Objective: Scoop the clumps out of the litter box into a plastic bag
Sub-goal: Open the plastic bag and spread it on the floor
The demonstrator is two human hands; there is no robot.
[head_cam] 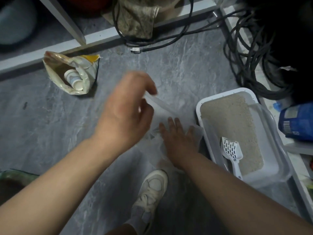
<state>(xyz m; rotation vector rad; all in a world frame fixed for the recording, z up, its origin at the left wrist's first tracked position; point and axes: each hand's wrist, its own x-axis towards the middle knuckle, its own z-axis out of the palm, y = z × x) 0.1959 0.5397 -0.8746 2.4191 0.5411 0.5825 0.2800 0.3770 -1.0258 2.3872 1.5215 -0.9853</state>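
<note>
Lying right of my right hand point(179, 141), the litter box point(264, 177) is holding the scoop point(232, 152). My left hand point(125, 112) is pinching the clear bag point(169, 110); right fingers are spreading flat inside it.

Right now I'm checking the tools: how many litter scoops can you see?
1. The white scoop lies in the litter box, at its near end, handle towards the person. Others could be hidden outside the view.
</note>
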